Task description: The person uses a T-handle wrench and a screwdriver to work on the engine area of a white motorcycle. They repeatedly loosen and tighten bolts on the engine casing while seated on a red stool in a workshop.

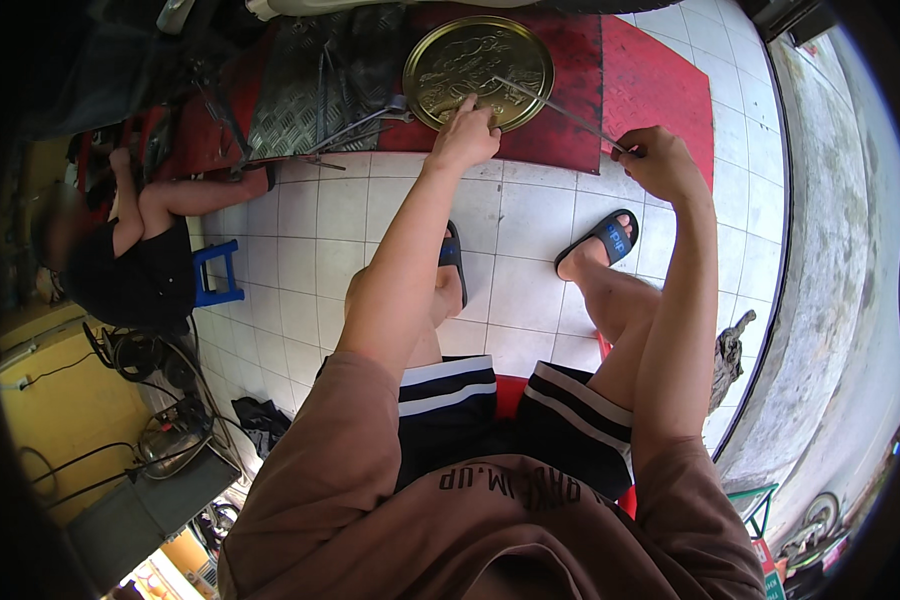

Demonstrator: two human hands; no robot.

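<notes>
A round gold-coloured metal tray [515, 45] with a raised pattern lies on the red platform ahead of me. My left hand [467, 133] is at the tray's near rim, its index finger stretched onto the tray and its other fingers partly hidden; I see nothing held in it. To the right, my right hand [660, 163] is closed around the near end of a long thin metal rod [577, 118]. The rod slants up to the left, its far tip over the middle of the tray. Whether the tip touches the tray I cannot tell.
The red platform [655, 100] carries a ridged metal plate [295, 70] and several metal tools [365, 122] left of the tray. At the far left a person [120, 235] sits by a blue stool [217, 273]. White floor tiles [510, 265] lie beneath; cables [160, 365] hang at left.
</notes>
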